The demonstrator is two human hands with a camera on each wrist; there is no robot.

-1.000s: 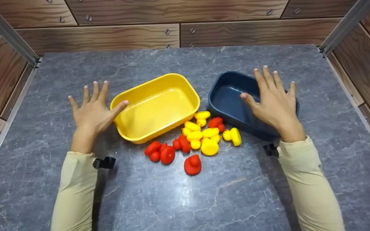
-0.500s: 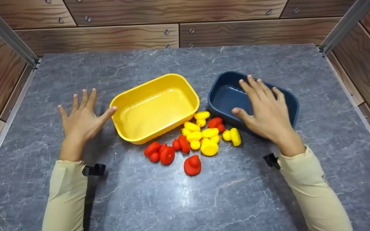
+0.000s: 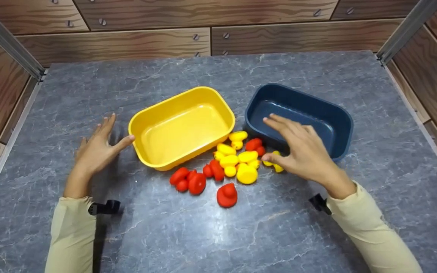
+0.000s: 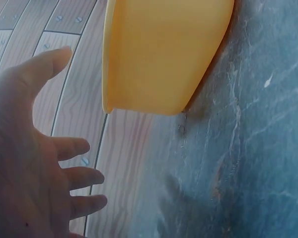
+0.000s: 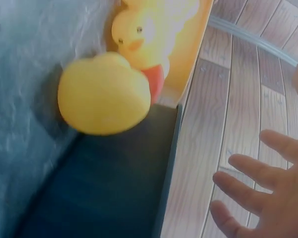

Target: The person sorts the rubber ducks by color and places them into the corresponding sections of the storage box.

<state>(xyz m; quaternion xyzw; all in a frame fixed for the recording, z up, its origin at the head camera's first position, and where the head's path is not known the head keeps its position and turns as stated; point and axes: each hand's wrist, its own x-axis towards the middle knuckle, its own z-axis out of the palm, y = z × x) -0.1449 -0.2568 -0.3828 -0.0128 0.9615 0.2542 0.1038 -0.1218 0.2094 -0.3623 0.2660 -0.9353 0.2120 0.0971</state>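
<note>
A yellow tub (image 3: 182,129) and a dark blue tub (image 3: 298,113) stand on the table, their insides bare. In front of them lies a loose cluster of yellow rubber ducks (image 3: 247,173) and red rubber ducks (image 3: 227,195). My left hand (image 3: 97,151) hovers beside the yellow tub's left end, fingers spread, holding nothing. Above the near side of the blue tub is my right hand (image 3: 304,153), fingers extended and holding nothing. It partly hides a yellow duck (image 3: 278,167) near its thumb. In the right wrist view that yellow duck (image 5: 104,94) lies beside the blue tub's wall.
The grey marbled tabletop (image 3: 188,235) is bounded at the back by a wood-patterned wall (image 3: 127,45). Metal posts (image 3: 13,45) rise at the rear corners. A black camera mount (image 3: 104,207) sits on each wrist.
My right hand has moved down and left from above the blue tub toward the nearby yellow duck. My left hand has drawn back leftward from the yellow tub. The ducks and tubs stay put.
</note>
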